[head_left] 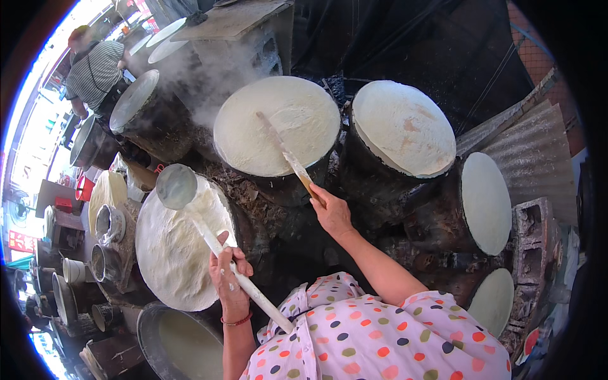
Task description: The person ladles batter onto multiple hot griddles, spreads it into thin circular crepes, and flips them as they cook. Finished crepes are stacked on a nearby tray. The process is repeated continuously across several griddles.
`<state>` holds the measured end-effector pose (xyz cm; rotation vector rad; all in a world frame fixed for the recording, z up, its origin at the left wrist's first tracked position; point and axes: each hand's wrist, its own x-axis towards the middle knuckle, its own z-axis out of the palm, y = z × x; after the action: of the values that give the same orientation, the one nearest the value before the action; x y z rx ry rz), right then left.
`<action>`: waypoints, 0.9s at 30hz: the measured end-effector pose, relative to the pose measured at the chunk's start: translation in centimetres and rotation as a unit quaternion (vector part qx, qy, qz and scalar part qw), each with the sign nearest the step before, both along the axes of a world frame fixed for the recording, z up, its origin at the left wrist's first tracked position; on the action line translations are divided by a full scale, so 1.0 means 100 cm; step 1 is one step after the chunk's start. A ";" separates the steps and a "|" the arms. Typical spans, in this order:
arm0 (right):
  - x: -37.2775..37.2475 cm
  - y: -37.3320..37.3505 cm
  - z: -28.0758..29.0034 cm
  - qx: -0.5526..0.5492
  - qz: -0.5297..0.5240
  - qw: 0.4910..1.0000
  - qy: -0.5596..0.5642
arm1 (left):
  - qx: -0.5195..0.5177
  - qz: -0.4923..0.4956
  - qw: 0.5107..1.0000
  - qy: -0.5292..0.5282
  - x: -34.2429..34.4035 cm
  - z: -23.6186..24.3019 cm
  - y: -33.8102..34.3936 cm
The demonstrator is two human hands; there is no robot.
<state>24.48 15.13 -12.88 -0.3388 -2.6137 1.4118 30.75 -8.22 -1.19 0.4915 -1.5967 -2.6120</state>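
My left hand [229, 282] is wrapped round the long pale handle of a ladle [176, 187]. The ladle's round bowl hangs over the upper edge of a heaped pale, powdery or doughy mass [171, 259] in a round vessel at the left. My right hand [332, 214] grips the brown end of a flat wooden stick [284, 151] coated in white. Its far end lies over the pale round top [278, 101] of a dark drum in the middle, and the stick appears to touch it. Whether that top is a cover or batter, I cannot tell.
More drums with pale round tops stand at the right, one [405, 126] beside the middle drum. A tub of pale liquid [187, 345] sits at lower left. Steam [209, 88] rises at the back. A person in a striped top [95, 73] stands far left. Concrete blocks [535, 253] edge the right.
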 end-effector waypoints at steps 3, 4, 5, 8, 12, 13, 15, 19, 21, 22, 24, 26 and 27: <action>0.001 0.045 0.005 0.202 0.032 0.978 0.046 | -0.009 -0.006 1.000 0.003 0.001 0.002 0.003; -0.007 0.064 0.000 0.233 0.033 0.969 0.073 | -0.012 -0.007 1.000 0.004 0.002 0.003 0.004; -0.023 0.083 -0.004 0.263 0.032 0.959 0.101 | -0.010 -0.004 1.000 0.007 0.002 0.002 0.005; -0.080 0.105 0.001 0.267 0.008 0.959 0.096 | -0.013 0.003 1.000 0.004 0.003 0.001 0.008; -0.118 0.094 0.017 0.135 -0.043 0.989 -0.034 | -0.016 0.009 1.000 -0.006 0.002 0.005 0.015; -0.119 0.091 0.010 0.065 -0.025 0.997 -0.026 | -0.011 0.011 1.000 -0.009 0.001 0.004 0.017; -0.110 0.076 -0.010 -0.031 0.003 0.996 0.081 | -0.001 -0.001 1.000 -0.029 -0.006 0.001 0.019; -0.054 0.058 0.010 -0.084 0.150 0.985 -0.017 | -0.011 -0.001 0.999 -0.042 -0.018 0.001 0.017; -0.052 0.067 0.013 -0.091 0.118 0.989 -0.004 | -0.010 -0.021 0.999 -0.042 -0.032 0.003 0.020; -0.066 0.078 0.001 -0.088 0.083 0.992 0.029 | -0.009 -0.035 0.998 -0.041 -0.042 0.005 0.023; -0.082 0.087 0.014 -0.111 0.034 0.993 -0.011 | -0.028 -0.056 0.998 -0.030 -0.065 0.003 0.028; -0.085 0.090 0.041 -0.158 0.030 0.979 -0.123 | -0.050 -0.083 0.995 -0.017 -0.094 0.002 0.038; -0.083 0.096 0.020 -0.100 0.078 0.991 -0.042 | -0.077 -0.081 0.994 -0.008 -0.109 0.004 0.049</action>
<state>16.20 24.71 -10.90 -0.2254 -2.6194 1.7543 19.90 -3.28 -0.75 0.3912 -1.8997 -2.5726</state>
